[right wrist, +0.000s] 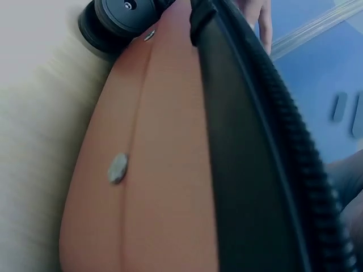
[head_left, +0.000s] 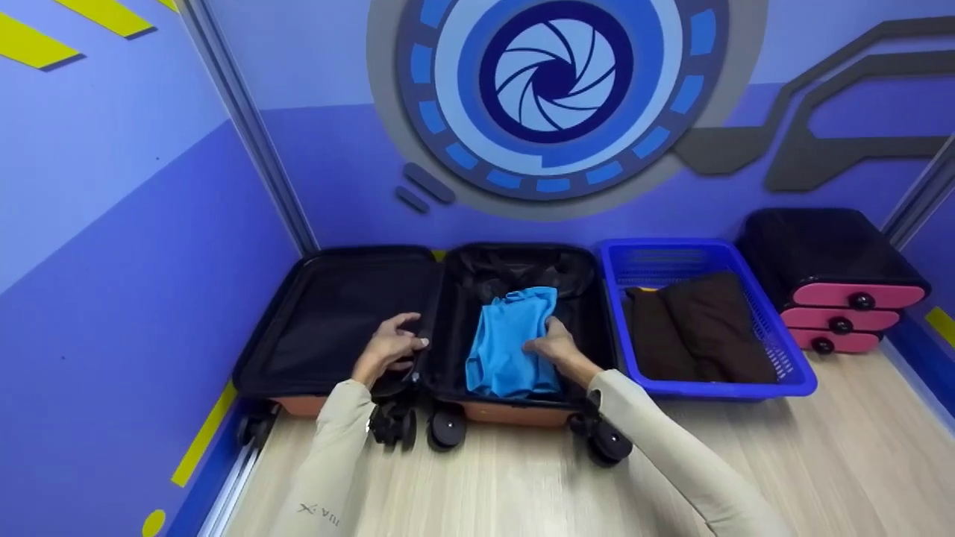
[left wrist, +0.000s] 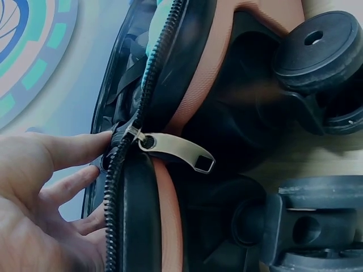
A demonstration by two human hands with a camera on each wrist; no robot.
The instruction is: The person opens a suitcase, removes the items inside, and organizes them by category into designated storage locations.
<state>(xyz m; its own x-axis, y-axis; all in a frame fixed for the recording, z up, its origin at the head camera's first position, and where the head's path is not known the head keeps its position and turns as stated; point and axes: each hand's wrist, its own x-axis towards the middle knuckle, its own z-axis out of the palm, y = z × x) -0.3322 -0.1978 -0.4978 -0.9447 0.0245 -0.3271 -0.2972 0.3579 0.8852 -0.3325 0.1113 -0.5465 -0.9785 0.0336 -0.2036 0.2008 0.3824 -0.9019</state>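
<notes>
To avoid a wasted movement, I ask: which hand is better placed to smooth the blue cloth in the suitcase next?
Probably the right hand: it touches the blue cloth, which is in the open suitcase. The left hand is apart from the cloth, beside the zipper.

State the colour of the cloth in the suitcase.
Plain bright blue cloth; shows best in the head view.

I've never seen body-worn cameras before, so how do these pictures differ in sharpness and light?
Head view: bright and clear, the blue cloth sharp enough to show folds, the wall seam slanting, perhaps lens distortion; left wrist view: zip pull crisp, a faint orange haze beside the upper wheel; right wrist view: muted and soft, the floor pale and blurred.
</notes>
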